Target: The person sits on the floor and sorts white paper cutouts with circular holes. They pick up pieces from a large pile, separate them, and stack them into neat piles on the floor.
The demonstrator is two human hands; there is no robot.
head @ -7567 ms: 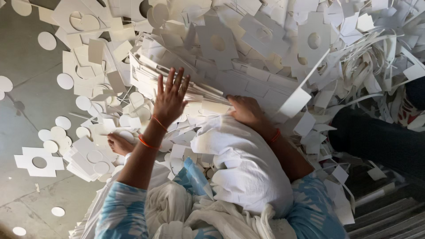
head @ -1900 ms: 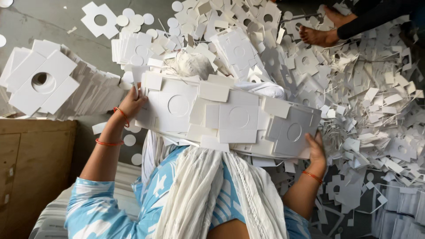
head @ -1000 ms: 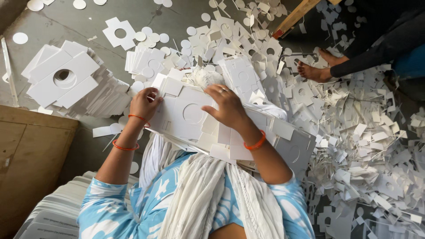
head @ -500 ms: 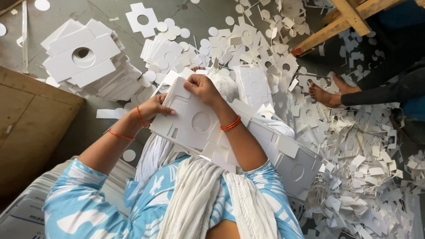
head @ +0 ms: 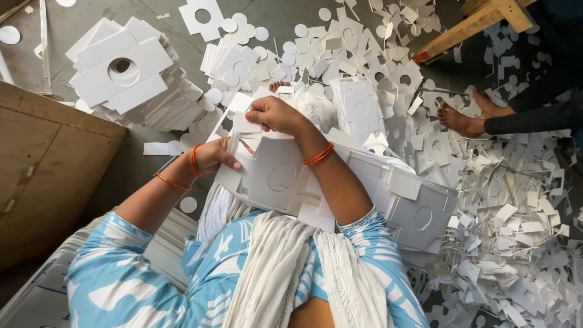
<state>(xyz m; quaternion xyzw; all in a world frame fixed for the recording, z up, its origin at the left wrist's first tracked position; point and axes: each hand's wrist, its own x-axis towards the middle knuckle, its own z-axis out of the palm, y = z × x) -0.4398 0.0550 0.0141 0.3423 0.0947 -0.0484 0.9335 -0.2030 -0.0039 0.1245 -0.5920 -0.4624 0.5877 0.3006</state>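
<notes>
A thick stack of white die-cut cardboard sheets [head: 276, 179], each with a round punched disc, rests on my lap. My left hand [head: 214, 155] grips the stack's left edge, thumb on top. My right hand [head: 273, 114] closes on a tab at the top edge of the uppermost sheet. Both wrists wear orange bangles. More of the sheets [head: 419, 209] spread to the right over my knee.
A tall pile of finished cross-shaped white blanks [head: 124, 76] with round holes stands at upper left. A wooden board [head: 42, 164] lies at left. Cardboard scraps and discs [head: 516, 243] cover the floor. Another person's bare foot [head: 458, 118] rests by a wooden frame [head: 470, 24] at upper right.
My right hand has slid from the sheet's middle up to its top edge and closed on a tab. The view has shifted, and the stack sits lower on my lap.
</notes>
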